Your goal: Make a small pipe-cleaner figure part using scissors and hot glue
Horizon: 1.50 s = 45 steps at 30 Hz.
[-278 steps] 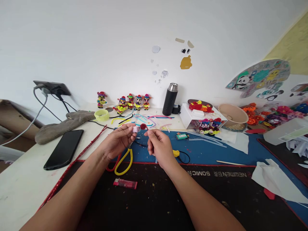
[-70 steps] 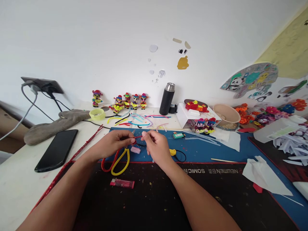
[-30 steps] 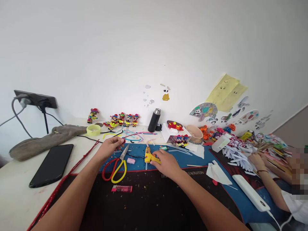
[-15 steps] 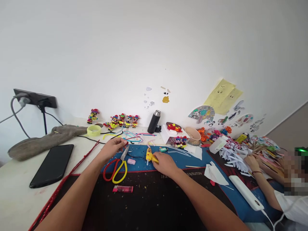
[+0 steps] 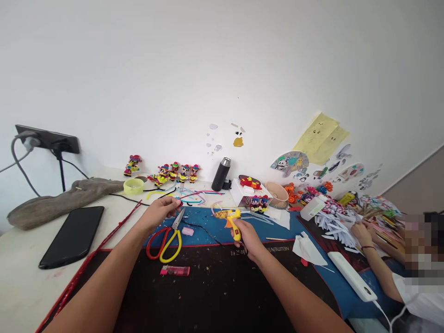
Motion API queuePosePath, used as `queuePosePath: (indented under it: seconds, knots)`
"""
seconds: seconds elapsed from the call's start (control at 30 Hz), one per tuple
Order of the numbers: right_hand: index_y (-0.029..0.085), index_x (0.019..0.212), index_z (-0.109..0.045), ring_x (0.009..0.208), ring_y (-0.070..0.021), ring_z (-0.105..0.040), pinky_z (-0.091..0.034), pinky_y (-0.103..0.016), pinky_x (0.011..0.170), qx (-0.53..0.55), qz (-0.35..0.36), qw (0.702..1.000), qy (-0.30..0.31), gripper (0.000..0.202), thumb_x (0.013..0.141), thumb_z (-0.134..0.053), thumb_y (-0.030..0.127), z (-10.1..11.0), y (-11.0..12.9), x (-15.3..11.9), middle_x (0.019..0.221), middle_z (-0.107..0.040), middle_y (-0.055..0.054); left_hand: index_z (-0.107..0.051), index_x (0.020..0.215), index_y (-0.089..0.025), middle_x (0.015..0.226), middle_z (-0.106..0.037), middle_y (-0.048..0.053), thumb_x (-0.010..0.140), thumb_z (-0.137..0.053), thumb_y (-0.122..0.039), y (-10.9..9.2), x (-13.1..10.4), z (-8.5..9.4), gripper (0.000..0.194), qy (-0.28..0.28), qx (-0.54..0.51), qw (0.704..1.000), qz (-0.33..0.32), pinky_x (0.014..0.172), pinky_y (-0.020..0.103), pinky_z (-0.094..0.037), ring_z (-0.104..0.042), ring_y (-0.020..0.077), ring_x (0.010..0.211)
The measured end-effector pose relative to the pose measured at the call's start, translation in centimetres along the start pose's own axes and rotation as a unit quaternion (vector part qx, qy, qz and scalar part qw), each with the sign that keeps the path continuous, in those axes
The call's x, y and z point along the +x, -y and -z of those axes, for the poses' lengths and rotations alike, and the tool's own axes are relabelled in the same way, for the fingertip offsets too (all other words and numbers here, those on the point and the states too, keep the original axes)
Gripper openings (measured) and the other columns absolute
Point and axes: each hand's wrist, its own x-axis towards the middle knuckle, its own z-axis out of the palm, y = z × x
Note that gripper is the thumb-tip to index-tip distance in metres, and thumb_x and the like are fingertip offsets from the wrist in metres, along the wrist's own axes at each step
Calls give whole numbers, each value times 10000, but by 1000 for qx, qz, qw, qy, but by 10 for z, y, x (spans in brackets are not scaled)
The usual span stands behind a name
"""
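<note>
My right hand is closed around the handle of a yellow hot glue gun, whose nozzle points left. Thumb and fingertips of my left hand pinch a thin red pipe cleaner; much of it is hidden by the fingers. Just below that hand lie scissors with one red and one yellow handle, blades toward the wall. A pink block rests right of the blades. Nearer to me, a pink lighter lies on the black mat.
Several small figures stand along the wall, left of a black flask. A phone, tape roll and driftwood lie on the left. On the right are a white bottle, a white device and another person's hands.
My right hand has lifted the glue gun and turned it from pointing toward me to pointing left. My left hand keeps its pinch almost in place.
</note>
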Motion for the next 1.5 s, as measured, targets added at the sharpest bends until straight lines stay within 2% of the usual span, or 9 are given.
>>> queuePosePath:
  seconds: [0.07,0.23,0.43,0.63,0.83,1.0,1.13,1.3,1.5]
  knots:
    - [202,828,-534,444,-79,-344,-345,-217,405,65,-12,998,12,525,887,-578,722,-3,-1,-7,632,-511,44,-658,713,-194,687,-688,26,592,-876,-659,3,1,1,528,-4,-19,1000,3,579,278,-404,-556,166,601]
    - [179,823,-591,437,-67,-347,-289,-182,373,312,-70,946,55,494,790,-826,612,-18,-10,-8,578,-534,43,-663,720,-190,716,-689,38,576,-910,-609,7,2,0,506,-8,-57,998,18,603,290,-446,-577,166,613]
    - [182,870,-611,406,-73,-303,-256,-198,372,379,-117,911,112,463,838,-778,613,-40,-10,2,520,-479,71,-684,705,-175,691,-678,29,589,-940,-537,10,2,-2,458,-4,-84,996,38,597,268,-443,-563,139,596]
    - [184,845,-618,431,-75,-233,-235,-195,391,447,-101,866,202,494,847,-754,659,-49,0,13,523,-418,81,-704,767,-184,707,-677,26,617,-945,-525,9,0,-5,444,-13,-115,992,50,603,276,-459,-581,154,624]
    - [175,926,-645,442,-77,-197,-220,-191,396,450,-112,847,260,454,865,-766,609,-60,15,29,523,-390,92,-692,759,-184,681,-658,8,586,-971,-539,11,1,-5,484,-32,-127,990,55,626,267,-455,-564,143,631]
    - [161,924,-670,416,-76,-289,-279,-201,376,427,-61,867,250,496,822,-797,630,-75,26,50,507,-468,78,-691,720,-172,640,-636,-6,630,-949,-565,15,4,-5,478,-49,-99,993,37,606,249,-399,-508,123,607]
    - [154,913,-678,369,-76,-315,-299,-219,343,411,-38,886,211,572,770,-802,694,-86,11,60,481,-497,74,-681,702,-175,618,-622,-11,684,-906,-594,17,4,-7,475,-58,-55,997,11,608,259,-383,-479,125,597]
    - [142,904,-699,336,-83,-350,-295,-231,340,359,-39,906,221,526,817,-778,654,-81,-8,58,451,-497,68,-695,735,-187,642,-632,-9,724,-872,-603,19,4,-9,453,-71,-12,997,6,635,270,-396,-494,140,621]
    - [156,851,-697,372,-92,-385,-316,-247,417,304,-22,928,215,529,850,-717,685,-79,-1,47,443,-492,61,-703,747,-197,656,-641,-11,789,-818,-592,8,1,-5,414,-72,113,991,-21,662,274,-411,-522,151,644]
